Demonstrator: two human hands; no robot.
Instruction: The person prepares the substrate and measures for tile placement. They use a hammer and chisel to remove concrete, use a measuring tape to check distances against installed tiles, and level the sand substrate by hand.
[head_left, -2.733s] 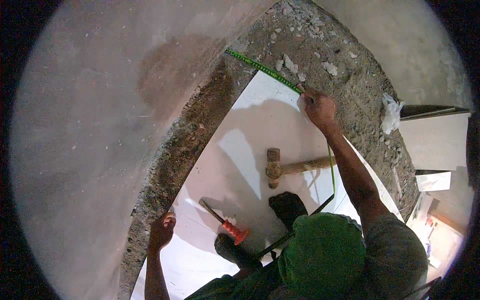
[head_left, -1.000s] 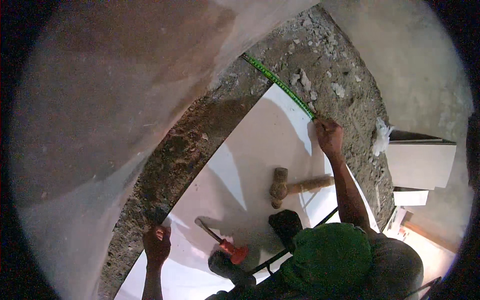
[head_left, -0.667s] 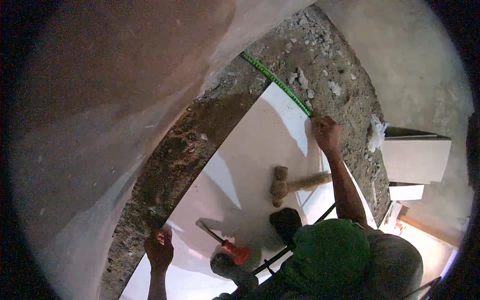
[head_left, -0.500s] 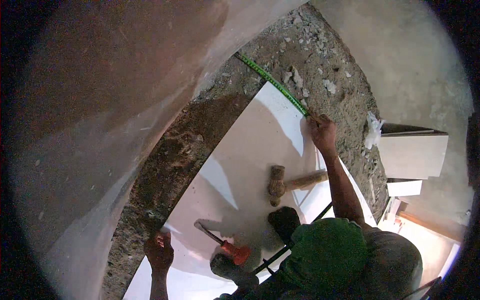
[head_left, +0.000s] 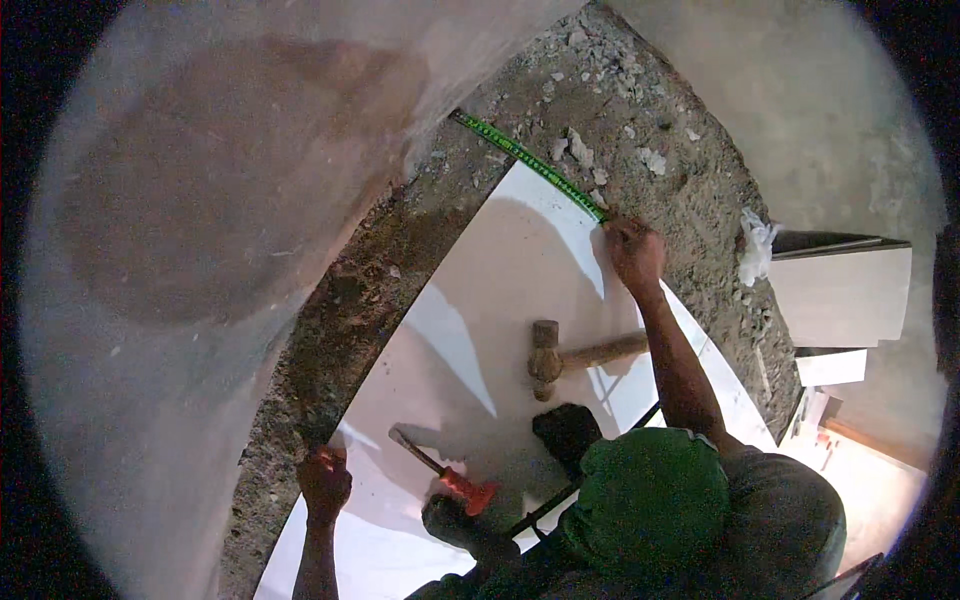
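Note:
A green tape measure blade point(head_left: 530, 163) runs from the foot of the wall across bare rough ground and along the far edge of a large white tile point(head_left: 480, 260). My right hand point(head_left: 637, 255) is closed on the blade's near end, by the tile's far right corner. My left hand point(head_left: 325, 485), fingers curled, rests at the tile's left edge; what it holds, if anything, is hidden. On the tile between my arms lie a wooden-handled hammer point(head_left: 545, 360) and a red-handled tool with a metal shaft point(head_left: 465, 490).
A pale wall point(head_left: 200, 200) curves along the left. Rough, crumbly mortar point(head_left: 650, 160) with loose chips surrounds the tile. At right are a crumpled white plastic bag point(head_left: 757, 247) and leaning white tiles point(head_left: 845, 295). Dark footwear point(head_left: 567, 438) and a green cloth shape point(head_left: 655, 490) are near the bottom.
The view has shifted slightly, and the shadow on the wall has changed shape. My right hand stays on the tape and my left hand stays at the tile's edge.

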